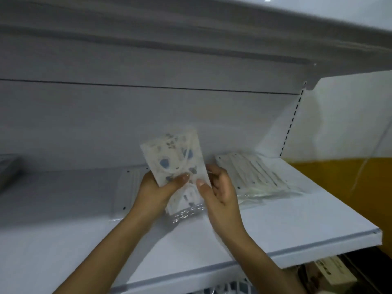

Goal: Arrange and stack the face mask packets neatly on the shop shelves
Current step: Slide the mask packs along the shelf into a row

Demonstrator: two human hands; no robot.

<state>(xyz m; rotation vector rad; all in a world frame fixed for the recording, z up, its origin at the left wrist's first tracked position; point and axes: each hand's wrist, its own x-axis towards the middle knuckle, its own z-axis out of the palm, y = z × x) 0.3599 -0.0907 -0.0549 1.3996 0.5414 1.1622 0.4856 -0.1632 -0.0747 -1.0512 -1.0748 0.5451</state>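
Both hands hold a small bundle of patterned face mask packets (pixel 172 155), white with blue and grey spots, tilted upright above the white shelf (pixel 307 213). My left hand (pixel 158 187) grips the bundle's left edge with the thumb across its front. My right hand (pixel 218 187) pinches the right edge, thumb on the front. The bundle's clear plastic bottom (pixel 186 213) hangs between my wrists. A spread pile of white mask packets (pixel 254 175) lies flat on the shelf to the right. Another flat clear packet (pixel 129 185) lies behind my left hand.
The shelf's back panel (pixel 127 124) is close behind the bundle. An upper shelf (pixel 275 22) hangs overhead. A slotted upright (pixel 293 119) bounds the right side. A dark object (pixel 8 170) sits at the far left. More goods (pixel 331 270) show below the shelf edge.
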